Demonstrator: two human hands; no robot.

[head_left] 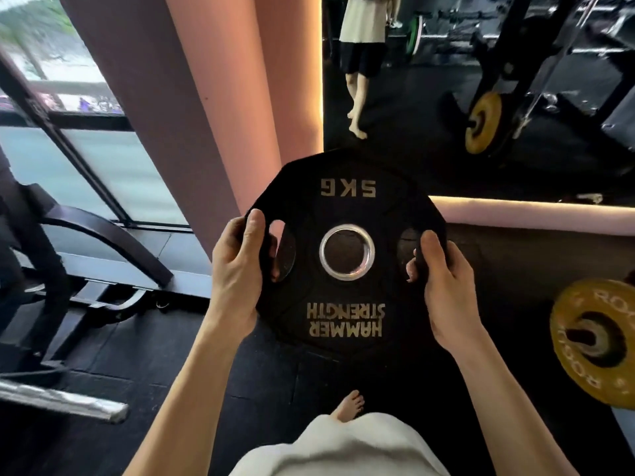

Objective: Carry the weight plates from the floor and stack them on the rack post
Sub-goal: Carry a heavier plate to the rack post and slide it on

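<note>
I hold a black 5 kg weight plate point(347, 197) flat in front of me, its gold lettering upside down and its steel-ringed centre hole facing up. My left hand point(237, 269) grips its left edge through a grip slot. On the opposite side my right hand point(443, 286) clamps the right edge the same way. A yellow plate point(598, 341) sits on a post at the right edge, low down. The plate in my hands is off the floor, well left of that post.
A pink pillar point(213, 97) rises just behind the plate. A mirror wall point(446, 80) beyond reflects a person and a rack. A black machine frame point(86, 252) and a steel bar point(68, 400) fill the left. My bare foot point(350, 405) stands on black floor mats.
</note>
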